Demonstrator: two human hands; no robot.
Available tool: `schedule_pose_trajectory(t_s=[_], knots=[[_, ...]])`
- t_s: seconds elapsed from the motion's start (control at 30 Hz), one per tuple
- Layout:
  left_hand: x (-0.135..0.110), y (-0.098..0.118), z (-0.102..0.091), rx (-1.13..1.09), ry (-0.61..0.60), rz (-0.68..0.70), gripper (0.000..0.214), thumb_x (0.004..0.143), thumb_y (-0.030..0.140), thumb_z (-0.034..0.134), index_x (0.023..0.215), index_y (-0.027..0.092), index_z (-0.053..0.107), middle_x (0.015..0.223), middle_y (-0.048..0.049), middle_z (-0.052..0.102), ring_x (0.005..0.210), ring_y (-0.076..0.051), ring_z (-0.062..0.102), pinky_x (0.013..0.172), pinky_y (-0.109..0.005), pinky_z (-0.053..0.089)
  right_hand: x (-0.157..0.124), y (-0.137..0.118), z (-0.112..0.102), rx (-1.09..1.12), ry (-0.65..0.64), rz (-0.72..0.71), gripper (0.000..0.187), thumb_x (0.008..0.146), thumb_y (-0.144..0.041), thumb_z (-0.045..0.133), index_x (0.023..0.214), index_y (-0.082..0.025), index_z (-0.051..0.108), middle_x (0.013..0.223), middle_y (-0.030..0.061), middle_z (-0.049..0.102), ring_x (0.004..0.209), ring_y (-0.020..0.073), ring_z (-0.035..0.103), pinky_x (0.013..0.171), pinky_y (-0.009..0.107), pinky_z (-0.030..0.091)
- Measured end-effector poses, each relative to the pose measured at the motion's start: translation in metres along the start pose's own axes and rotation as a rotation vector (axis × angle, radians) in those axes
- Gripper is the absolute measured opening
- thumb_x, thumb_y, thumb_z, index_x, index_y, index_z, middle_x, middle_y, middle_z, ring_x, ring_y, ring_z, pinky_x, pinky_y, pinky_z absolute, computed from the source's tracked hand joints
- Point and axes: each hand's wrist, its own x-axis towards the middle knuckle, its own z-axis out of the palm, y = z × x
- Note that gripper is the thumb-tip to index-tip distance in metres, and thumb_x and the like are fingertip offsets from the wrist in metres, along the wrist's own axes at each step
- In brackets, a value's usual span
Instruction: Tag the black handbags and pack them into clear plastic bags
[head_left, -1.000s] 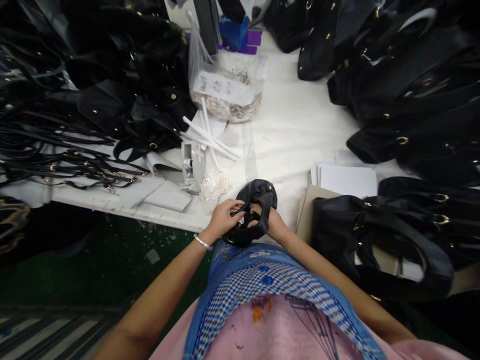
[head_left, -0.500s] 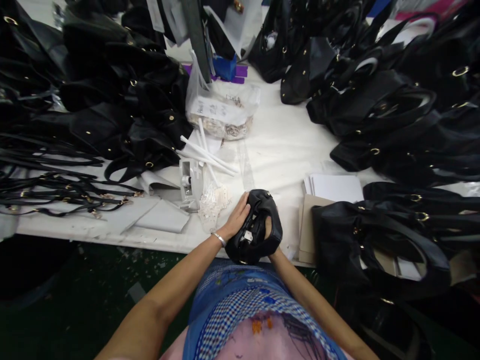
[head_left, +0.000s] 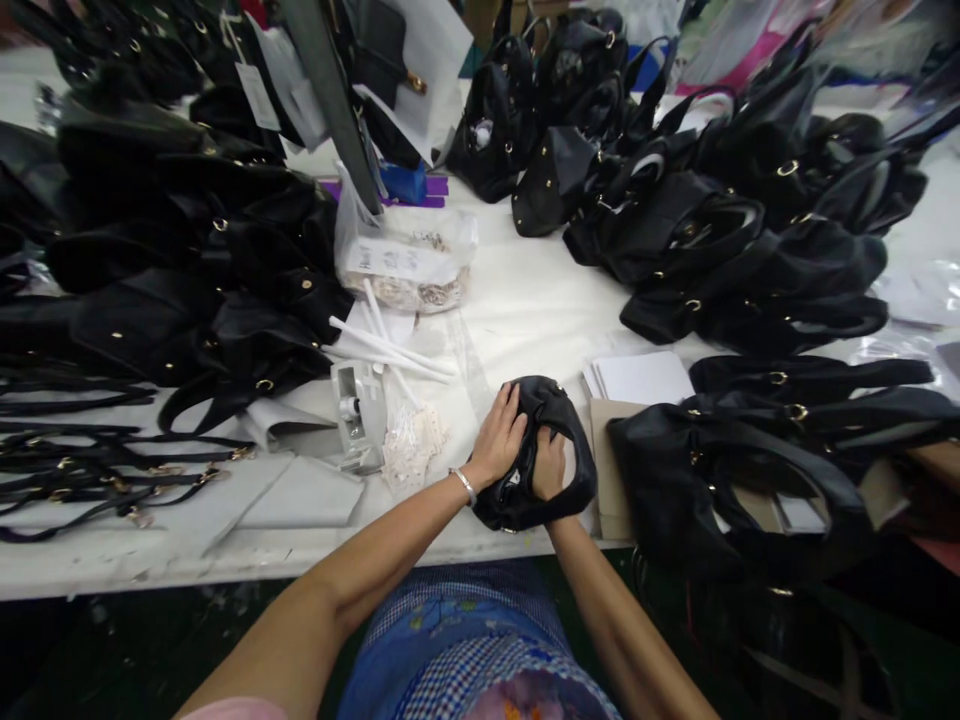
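A small black handbag (head_left: 579, 470) lies at the table's near edge, its handle forming a loop towards the right. My left hand (head_left: 499, 440) rests along the bag's left side, fingers together and curved over the leather, thumb side towards the opening. Through the handle loop comes my right hand (head_left: 550, 465), its fingertips against the bag by the opening and partly hidden. Between the hands a small pale tag or label shows dimly inside. Left of the bag sit a pile of small cream tags (head_left: 415, 447) and a grey-white tape dispenser (head_left: 358, 415).
White plastic tubes (head_left: 390, 350) and a clear bag of metal fittings (head_left: 405, 262) lie farther back. Black handbags (head_left: 187, 320) crowd the left, with straps (head_left: 97, 470) before them. More handbags (head_left: 720, 240) fill the right. White cards (head_left: 641, 377) lie on brown cardboard (head_left: 613, 500).
The camera view has shifted. The handbag sits farther onto the table from my body, and its handle loop stands wider. My right hand now shows more fully through the loop.
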Motion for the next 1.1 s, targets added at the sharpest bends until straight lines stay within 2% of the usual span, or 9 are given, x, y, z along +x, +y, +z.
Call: schedule_pose_trajectory(t_s=[0.17,0.3,0.4,0.57,0.67,0.77,0.9,1.0,1.1], knots=[[0.017,-0.022,0.018,0.04,0.04,-0.042,0.055,0.099,0.036,0.025,0.148,0.012,0.026,0.155,-0.0122,0.029,0.145,-0.019,0.02,0.121,-0.041,0.018,0.019,-0.01,0.011,0.099,0.053,0.046,0.058,0.097,-0.046,0.021,0.13,-0.01,0.051,0.128,0.018,0.057,0.128,0.0261,0.046,0.109,0.045,0.032],[0.015,-0.02,0.002,0.061,0.002,0.006,0.051,0.098,0.034,0.028,0.145,0.013,0.032,0.15,-0.0125,0.038,0.14,-0.02,0.032,0.119,-0.043,0.025,0.008,-0.015,-0.008,0.141,0.049,0.039,0.057,0.091,-0.051,0.036,0.124,-0.01,0.057,0.126,0.0198,0.059,0.126,0.0315,0.047,0.11,0.05,0.03],[0.01,-0.024,-0.036,0.189,-0.079,0.067,0.043,0.096,0.03,0.038,0.135,0.017,0.047,0.138,-0.0092,0.053,0.129,-0.019,0.047,0.113,-0.039,0.037,-0.018,-0.011,-0.031,0.14,0.054,0.074,0.061,0.085,-0.055,0.047,0.126,-0.011,0.056,0.129,0.0201,0.056,0.126,0.0356,0.047,0.106,0.055,0.034],[0.016,-0.043,-0.132,0.689,-0.022,-0.038,0.038,0.089,0.012,0.046,0.126,0.018,0.054,0.133,-0.0101,0.056,0.121,-0.022,0.051,0.102,-0.038,0.043,-0.088,0.009,-0.072,0.195,-0.028,0.212,0.065,0.084,-0.053,0.053,0.14,-0.022,0.043,0.135,0.0131,0.055,0.115,0.0287,0.06,0.096,0.042,0.049],[0.027,-0.052,-0.177,0.794,-0.028,-0.064,0.03,0.087,0.007,0.044,0.11,0.011,0.062,0.119,-0.0188,0.06,0.115,-0.03,0.051,0.094,-0.046,0.044,-0.125,0.019,-0.088,0.172,-0.123,0.29,0.057,0.081,-0.054,0.056,0.13,-0.023,0.057,0.113,0.0113,0.069,0.099,0.0296,0.068,0.09,0.041,0.053],[0.034,-0.053,-0.199,0.861,-0.09,-0.042,0.021,0.085,0.006,0.046,0.086,0.012,0.066,0.096,-0.017,0.065,0.106,-0.031,0.054,0.091,-0.045,0.042,-0.141,0.019,-0.098,0.157,-0.129,0.29,0.048,0.079,-0.054,0.059,0.115,-0.025,0.068,0.102,0.0101,0.073,0.096,0.0306,0.069,0.087,0.041,0.054],[0.028,-0.029,-0.207,0.894,-0.131,0.032,0.016,0.088,0.015,0.051,0.095,0.019,0.065,0.102,-0.0098,0.064,0.101,-0.025,0.056,0.084,-0.034,0.043,-0.134,-0.009,-0.113,0.16,-0.092,0.206,0.042,0.079,-0.053,0.06,0.11,-0.027,0.072,0.109,0.0098,0.071,0.094,0.03,0.068,0.088,0.042,0.053],[0.016,0.015,-0.2,0.779,-0.048,0.138,0.02,0.091,0.028,0.053,0.108,0.025,0.062,0.108,-0.0062,0.061,0.094,-0.021,0.058,0.072,-0.028,0.044,-0.121,-0.047,-0.12,0.202,-0.129,0.135,0.037,0.082,-0.049,0.061,0.109,-0.026,0.072,0.106,0.0098,0.071,0.078,0.0256,0.067,0.082,0.04,0.053],[-0.003,0.07,-0.18,0.406,0.002,0.208,0.022,0.085,0.036,0.063,0.102,0.023,0.066,0.089,-0.0033,0.062,0.079,-0.017,0.059,0.072,-0.028,0.046,-0.112,-0.087,-0.116,0.298,-0.22,0.068,0.038,0.082,-0.042,0.064,0.118,-0.028,0.067,0.109,0.0084,0.07,0.066,0.0194,0.061,0.072,0.036,0.052]])
